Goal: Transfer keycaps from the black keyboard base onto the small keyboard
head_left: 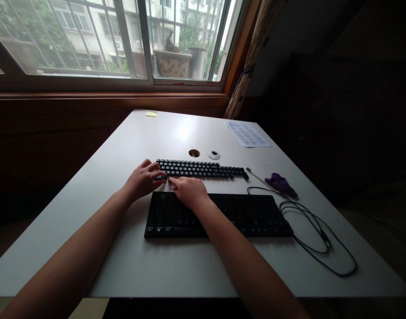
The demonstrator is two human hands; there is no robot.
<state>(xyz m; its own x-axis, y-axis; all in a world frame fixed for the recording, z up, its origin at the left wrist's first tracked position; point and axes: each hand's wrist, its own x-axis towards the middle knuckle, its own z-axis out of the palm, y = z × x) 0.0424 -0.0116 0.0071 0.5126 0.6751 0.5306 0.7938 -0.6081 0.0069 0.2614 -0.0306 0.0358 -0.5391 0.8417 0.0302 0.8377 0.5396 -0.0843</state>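
Loose black keycaps (189,168) lie in rows on the white table, behind a black keyboard (242,215) whose detail is too dark to read. My left hand (145,177) is at the left end of the keycap rows, its fingers bent and apart, with the tips touching the front-left keycaps. Close beside it, my right hand (189,190) reaches over the keyboard's back edge. Its forefinger points left at the front row and the other fingers are curled under. Whatever is between its fingertips is too small and dark to make out.
A black cable (322,252) loops to the keyboard's right. Beyond it lie a purple cloth (280,184) and a thin brush-like stick (261,178). Printed paper (247,134), a yellow sticky note (151,114), a round hole (194,153) and a grey ring-shaped cover (214,155) are farther back.
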